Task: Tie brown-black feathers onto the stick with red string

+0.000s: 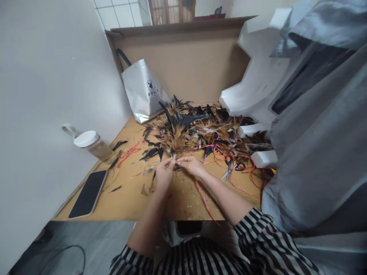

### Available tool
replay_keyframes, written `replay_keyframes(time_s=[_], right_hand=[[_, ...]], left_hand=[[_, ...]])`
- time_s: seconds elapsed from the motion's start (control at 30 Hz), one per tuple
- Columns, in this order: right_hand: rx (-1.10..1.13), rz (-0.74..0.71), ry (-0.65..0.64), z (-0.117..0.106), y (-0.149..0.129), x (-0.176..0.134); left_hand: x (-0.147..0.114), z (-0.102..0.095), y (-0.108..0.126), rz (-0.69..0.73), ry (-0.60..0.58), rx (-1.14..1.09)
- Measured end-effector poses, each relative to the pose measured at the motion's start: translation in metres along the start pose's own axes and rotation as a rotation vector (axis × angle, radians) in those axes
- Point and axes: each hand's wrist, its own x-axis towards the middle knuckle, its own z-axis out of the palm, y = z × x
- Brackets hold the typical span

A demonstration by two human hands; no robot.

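Observation:
My left hand (164, 172) is closed in a pinch at the base of a feather bundle (175, 140), whose brown and black feathers fan out away from me. My right hand (190, 165) pinches close beside it, fingertips almost meeting the left ones. A bit of red string shows between the fingertips, though the exact grip is too small to see. More red string (205, 198) runs from under my right wrist over the table's front edge. Scissors (228, 172) with black handles lie with blades apart, right of my right forearm.
A pile of feathers (212, 126) covers the table's back, with tangled red string at its right. On the left are a phone (88, 194), a lidded bottle (96, 147) and cut red string pieces (126, 154). A silver bag (145, 91) leans behind. White foam (265, 158) and grey cloth (321, 145) border the right.

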Motion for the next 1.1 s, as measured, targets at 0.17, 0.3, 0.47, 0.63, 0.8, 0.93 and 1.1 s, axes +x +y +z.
replay_keyframes(time_s=[0.17,0.3,0.47,0.63,0.8,0.93,1.1], right_hand=[[0.029,-0.082,0.063,0.000,-0.005,-0.002],[0.061,-0.118,0.058,0.002,-0.011,-0.006],[0.138,-0.083,0.160,0.006,-0.015,-0.007],[0.120,0.082,0.024,0.005,-0.018,-0.012],[0.216,0.203,-0.129,-0.001,-0.019,-0.016],[0.300,0.279,-0.198,-0.007,-0.016,-0.013],[0.300,0.222,-0.098,-0.008,-0.011,-0.010]], left_hand=[[-0.011,0.003,0.009,0.363,0.053,0.521],[-0.015,0.007,0.009,0.371,0.009,0.603],[-0.012,0.005,0.010,0.404,0.084,0.555],[-0.014,0.003,0.013,0.425,0.121,0.642],[-0.021,0.006,0.015,0.440,0.097,0.754],[-0.027,0.013,0.015,0.444,0.102,0.793],[-0.027,0.023,0.013,0.452,0.079,0.677]])
